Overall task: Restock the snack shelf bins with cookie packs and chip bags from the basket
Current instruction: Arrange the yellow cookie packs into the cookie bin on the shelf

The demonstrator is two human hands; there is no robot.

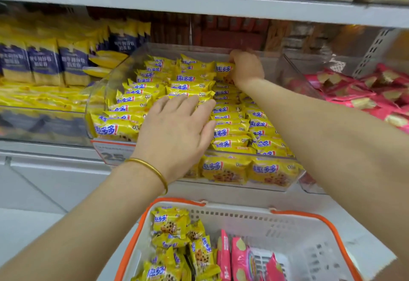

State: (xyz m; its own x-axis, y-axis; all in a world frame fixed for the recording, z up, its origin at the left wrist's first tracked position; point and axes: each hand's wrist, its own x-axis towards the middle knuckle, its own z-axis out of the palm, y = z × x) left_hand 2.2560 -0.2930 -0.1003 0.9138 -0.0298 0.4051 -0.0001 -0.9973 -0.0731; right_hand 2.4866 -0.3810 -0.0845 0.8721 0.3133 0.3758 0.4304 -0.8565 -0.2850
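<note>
The yellow cookie packs [141,101] in the clear bin [99,94] carry a blue and white logo reading "趣多多" and a small "0" mark at the right end. They stand in about three rows running near to far, too many to count. The left grip [174,130], with one gold bangle [152,167] on its wrist, lies flat on the middle rows with straight fingers, clasping nothing. At the far end of the bin the right grip [245,68] has its fingers curled round one cookie pack [224,68]. A price tag [112,155] under the bin's near left corner shows "25"; the rest is hidden.

Nearest, the white basket [243,216] with an orange rim holds more "趣多多" packs [170,223] heaped on its left and three pink chip bags [241,260] on the right, their print too blurred to read. Navy and yellow packs [44,61] fill the left bin, pink packs [358,96] the right one.
</note>
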